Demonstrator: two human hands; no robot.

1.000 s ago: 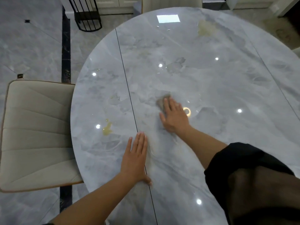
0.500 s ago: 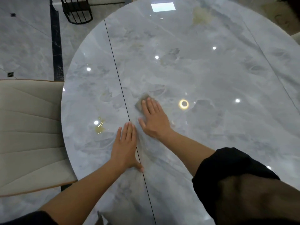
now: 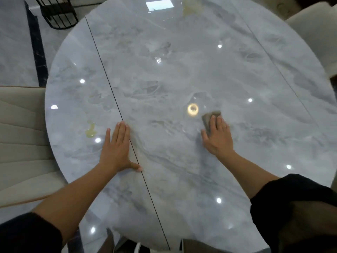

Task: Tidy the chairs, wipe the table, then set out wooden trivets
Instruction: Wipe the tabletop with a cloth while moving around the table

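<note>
A round grey marble table [image 3: 182,73] fills the view, with a dark seam running across its left part. My right hand [image 3: 218,136] lies flat on a small grey-brown cloth [image 3: 209,115] and presses it onto the tabletop right of centre; only the cloth's far corner shows. My left hand [image 3: 117,148] rests flat and empty on the table by the seam, fingers together. A yellowish spill [image 3: 91,129] sits just left of my left hand. Another yellowish smear [image 3: 191,8] marks the far edge. No trivets are in view.
A beige padded chair [image 3: 20,139] stands against the table's left edge. A second pale chair [image 3: 315,30] is at the far right. A black wire stand [image 3: 58,13] sits on the marble floor at the far left. Chair parts [image 3: 127,243] show under the near edge.
My right hand has slid the cloth to the right, away from the seam and past the ring-shaped light reflection. My left hand has stayed planted by the seam.
</note>
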